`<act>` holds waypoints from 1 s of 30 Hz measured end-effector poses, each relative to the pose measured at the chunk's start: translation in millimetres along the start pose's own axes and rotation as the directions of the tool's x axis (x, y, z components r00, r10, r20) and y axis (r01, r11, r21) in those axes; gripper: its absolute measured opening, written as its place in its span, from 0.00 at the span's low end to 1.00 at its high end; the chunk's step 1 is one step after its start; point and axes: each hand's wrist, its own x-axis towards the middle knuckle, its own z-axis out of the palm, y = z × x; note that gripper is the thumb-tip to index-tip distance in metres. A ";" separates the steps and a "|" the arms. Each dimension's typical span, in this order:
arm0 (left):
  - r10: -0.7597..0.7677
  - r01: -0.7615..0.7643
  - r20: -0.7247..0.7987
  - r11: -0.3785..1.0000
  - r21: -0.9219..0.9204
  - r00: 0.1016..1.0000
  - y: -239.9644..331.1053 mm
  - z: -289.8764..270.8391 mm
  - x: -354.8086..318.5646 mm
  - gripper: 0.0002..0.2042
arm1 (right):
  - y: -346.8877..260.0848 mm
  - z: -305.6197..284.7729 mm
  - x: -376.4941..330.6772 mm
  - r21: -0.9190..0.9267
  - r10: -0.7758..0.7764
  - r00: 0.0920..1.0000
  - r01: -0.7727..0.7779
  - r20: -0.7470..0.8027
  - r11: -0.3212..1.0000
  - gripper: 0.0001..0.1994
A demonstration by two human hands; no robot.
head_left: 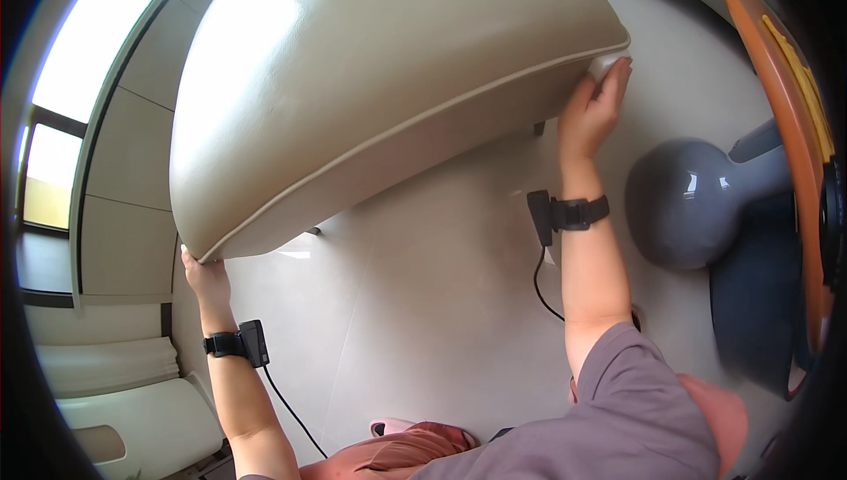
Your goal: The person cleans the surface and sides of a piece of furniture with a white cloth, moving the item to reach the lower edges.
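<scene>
A large cream leather ottoman (pixel 388 65) with a piped seam along its edge fills the upper middle. At its near left corner my left hand (pixel 207 279) is closed on the edge, thumb up along the side; the other fingers are partly hidden beneath it. My right hand (pixel 595 114) is at the right corner, its fingers closed around a small white pad (pixel 607 65) that lies against the ottoman's side under the seam. Whether the pad is cloth or sponge I cannot tell. Short dark legs show under the ottoman.
Glossy pale floor tiles (pixel 423 303) lie between my arms. On the right stand a rounded grey pedestal (pixel 684 202) and an orange-edged tabletop (pixel 776 83). A cream seat (pixel 141 427) is at lower left, near a window (pixel 48 171). Cables hang from my black wrist straps.
</scene>
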 end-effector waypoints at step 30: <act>-0.027 0.026 -0.026 0.999 -0.032 0.999 0.2 -10.3 -1.0 0.08 | -69.5 -38.2 -80.5 0.456 0.535 0.831 -0.540 0.154 0.707 0.26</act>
